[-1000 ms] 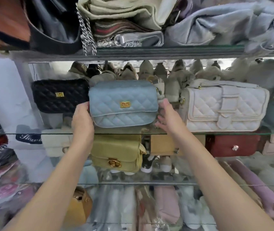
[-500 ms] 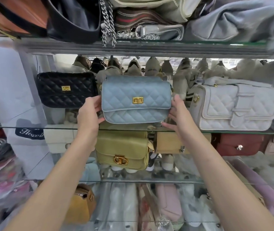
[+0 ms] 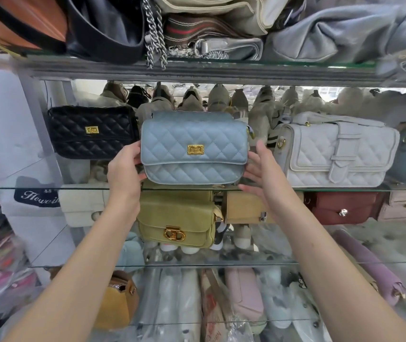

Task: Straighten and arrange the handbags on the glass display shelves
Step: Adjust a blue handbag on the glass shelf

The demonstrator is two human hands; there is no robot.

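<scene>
1. The black bag (image 3: 91, 132) sat at the left end of the middle glass shelf (image 3: 4, 187), upright and facing out; it had not shifted over the last second, so I judged it already placed.

2. My left hand (image 3: 124, 169) kept its hold on the left end of the blue bag (image 3: 194, 146), thumb on the front flap and fingers (image 3: 140, 177) curled under the lower corner, closed on it.

3. The blue bag had come up and towards me compared with a second ago. Its base hung at about the shelf's front edge, and I could not tell whether it touched the glass. It stood level, clasp forward, between the black bag and the white bag (image 3: 337, 151).

4. My right hand (image 3: 262, 171) had changed most: a moment earlier it pressed the bag's right end, now the fingers were spread open, touching the lower right corner at most and gripping nothing.

5. The white bag rested on the same shelf to the right, unmoved.

6. I judged that the blue bag was squared but not yet seated; it needed pushing back into the gap to line up with its neighbours.
</scene>
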